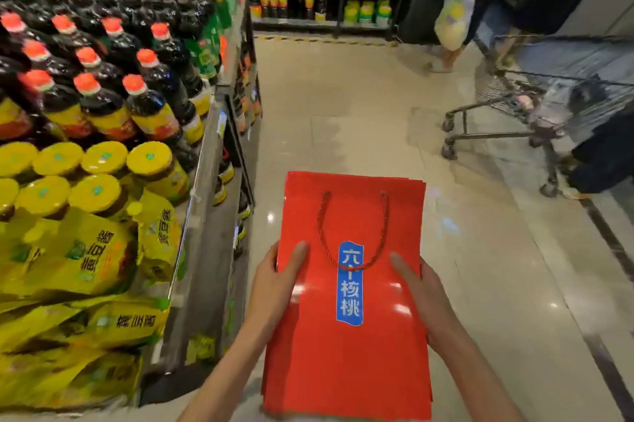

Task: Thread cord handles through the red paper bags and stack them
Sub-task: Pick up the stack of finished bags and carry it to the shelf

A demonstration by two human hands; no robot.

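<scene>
A flat stack of red paper bags (353,363) is held out in front of me above the shop floor. The top bag bears a blue label with white characters (350,284), and a red cord handle (353,226) lies looped across its upper face. My left hand (278,281) grips the stack's left edge, thumb on top. My right hand (423,294) grips the right edge, thumb lying on the top bag. The fingers beneath the stack are hidden.
A display shelf (206,215) at my left carries dark bottles with red caps (103,105), yellow-lidded jars and yellow packets. A metal shopping trolley (525,105) and people stand at the right and far right. Glossy tiled floor (343,95) stretches ahead to back shelves.
</scene>
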